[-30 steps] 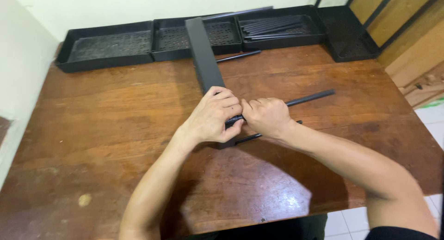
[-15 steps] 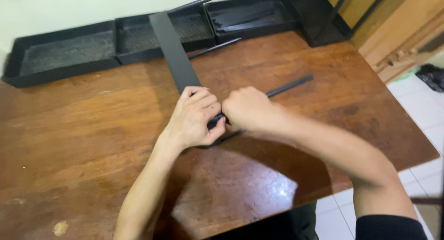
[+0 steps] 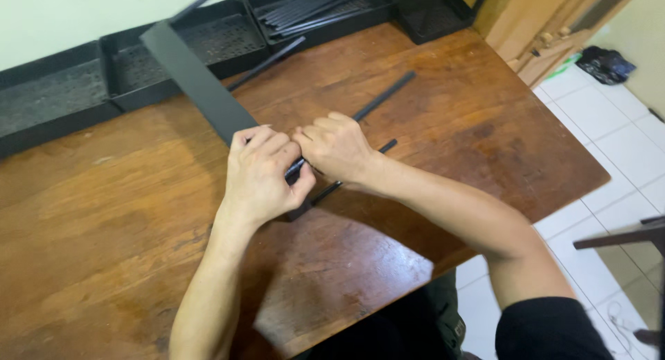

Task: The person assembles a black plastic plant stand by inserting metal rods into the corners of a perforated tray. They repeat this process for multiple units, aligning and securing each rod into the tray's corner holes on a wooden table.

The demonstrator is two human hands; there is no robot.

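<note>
The rod (image 3: 384,97) could have slipped or jammed crooked, I judged, since both hands crowded the panel's (image 3: 197,83) near end. The left hand (image 3: 262,174) was clamped over that end, fingers curled. The right hand (image 3: 336,147), just right of it, was fisted around the rod, which ran on past the panel. A second rod (image 3: 353,173) lay below.

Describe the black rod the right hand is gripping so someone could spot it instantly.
On the brown wooden table, find the two hands meeting mid-table. The rod runs from the right hand diagonally toward the trays. Unlike the shorter rod beside it, it is held.
</note>
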